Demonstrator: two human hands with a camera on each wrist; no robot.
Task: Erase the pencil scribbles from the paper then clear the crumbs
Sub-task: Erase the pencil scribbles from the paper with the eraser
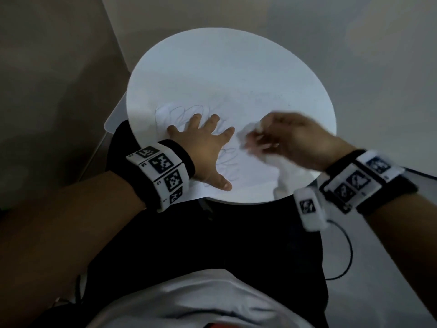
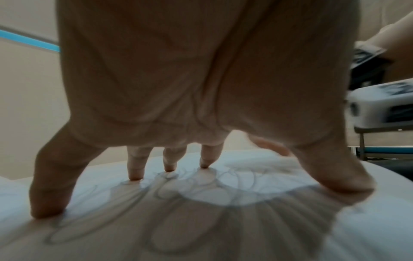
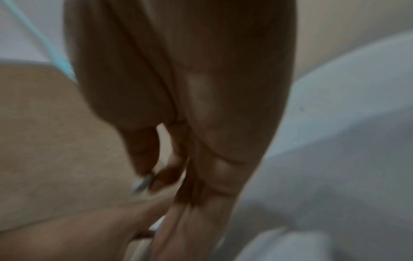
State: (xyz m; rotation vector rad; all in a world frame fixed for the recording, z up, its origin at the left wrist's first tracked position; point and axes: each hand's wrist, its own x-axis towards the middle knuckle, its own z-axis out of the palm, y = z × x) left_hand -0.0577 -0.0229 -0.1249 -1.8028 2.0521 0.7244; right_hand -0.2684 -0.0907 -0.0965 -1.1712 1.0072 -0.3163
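A white sheet of paper (image 1: 250,166) lies on a round white table (image 1: 224,67), with looping pencil scribbles (image 1: 179,112) across its left half. My left hand (image 1: 201,147) is spread flat on the paper, fingertips pressing on the scribbles (image 2: 201,185). My right hand (image 1: 279,136) is blurred with motion just to the right of it, low over the paper. It pinches a small white eraser (image 1: 257,126) between thumb and fingers. The right wrist view is smeared and shows the eraser (image 3: 143,183) only as a pale tip at the fingertips. No crumbs can be made out.
A crumpled white cloth (image 1: 288,178) lies at the table's front edge under my right wrist. A wall corner stands behind the table. My lap is right against the near rim, and a black cable (image 1: 345,256) hangs at the right.
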